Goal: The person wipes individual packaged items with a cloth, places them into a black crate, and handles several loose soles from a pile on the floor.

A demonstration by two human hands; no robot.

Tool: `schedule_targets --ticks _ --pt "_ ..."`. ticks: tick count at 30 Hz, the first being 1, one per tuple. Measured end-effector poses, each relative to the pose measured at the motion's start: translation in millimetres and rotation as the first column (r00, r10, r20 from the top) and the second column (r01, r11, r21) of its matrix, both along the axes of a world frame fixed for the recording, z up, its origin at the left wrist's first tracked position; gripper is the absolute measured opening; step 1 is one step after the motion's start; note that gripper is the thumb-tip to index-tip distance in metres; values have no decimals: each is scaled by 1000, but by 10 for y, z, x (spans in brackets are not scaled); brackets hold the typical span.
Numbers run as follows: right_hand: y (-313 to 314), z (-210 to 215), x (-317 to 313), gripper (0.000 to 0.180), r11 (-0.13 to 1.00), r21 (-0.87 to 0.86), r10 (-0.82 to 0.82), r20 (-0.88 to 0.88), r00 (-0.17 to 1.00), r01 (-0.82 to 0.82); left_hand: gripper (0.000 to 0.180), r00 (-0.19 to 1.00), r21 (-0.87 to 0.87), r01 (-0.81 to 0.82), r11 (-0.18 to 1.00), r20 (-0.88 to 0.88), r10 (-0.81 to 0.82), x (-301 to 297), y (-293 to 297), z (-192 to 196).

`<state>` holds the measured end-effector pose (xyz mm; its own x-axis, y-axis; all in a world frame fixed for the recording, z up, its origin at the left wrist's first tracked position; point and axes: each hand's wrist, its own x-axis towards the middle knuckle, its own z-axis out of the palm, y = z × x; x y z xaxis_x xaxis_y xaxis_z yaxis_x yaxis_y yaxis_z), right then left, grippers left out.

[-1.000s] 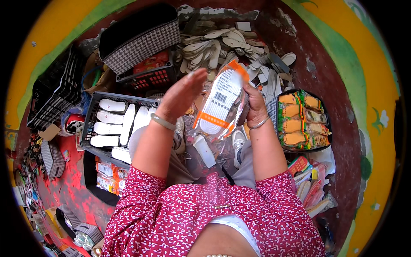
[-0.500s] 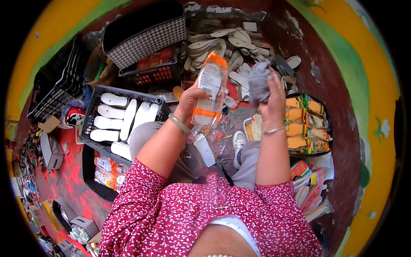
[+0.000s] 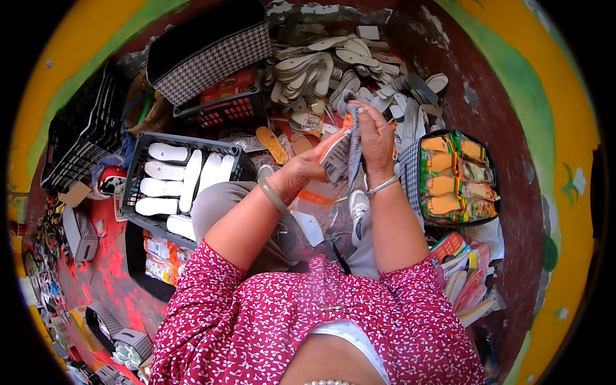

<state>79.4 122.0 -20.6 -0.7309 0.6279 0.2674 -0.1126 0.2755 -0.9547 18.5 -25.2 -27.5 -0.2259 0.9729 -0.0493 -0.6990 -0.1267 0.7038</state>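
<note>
My left hand [image 3: 303, 174] grips a clear plastic package with orange bands [image 3: 335, 159], which holds a pale insole with print on it. The package is tilted in front of me, above my lap. My right hand [image 3: 377, 136] pinches a grey cloth [image 3: 355, 149] and presses it along the right side of the package. The cloth covers part of the package's upper end. Below, a white flat piece [image 3: 308, 227] lies between my legs, near my shoe [image 3: 359, 210].
A dark plastic crate [image 3: 245, 168] of white insoles [image 3: 168, 171] stands at left. At right is a checked basket [image 3: 411, 181] with orange-yellow packaged insoles [image 3: 443, 186]. Loose insoles [image 3: 308, 77] are heaped ahead, beside a houndstooth box [image 3: 215, 61]. A tan insole [image 3: 272, 145] lies on the floor.
The cloth, held apart to the right before, now lies against the package. My right hand has moved left and down; the package has turned edge-on and tilted.
</note>
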Motion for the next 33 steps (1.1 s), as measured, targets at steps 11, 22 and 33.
schedule_targets --ticks 11,22,33 --pt "254 160 126 22 725 -629 382 27 924 -281 87 922 219 -21 976 382 -66 32 -38 239" --pt "-100 43 -107 27 984 -75 158 -32 987 -160 36 868 76 -314 946 427 254 -115 188 -220" --pt "-719 -30 1 34 722 537 533 -30 845 -436 48 789 136 -491 861 487 373 -623 45 -374"
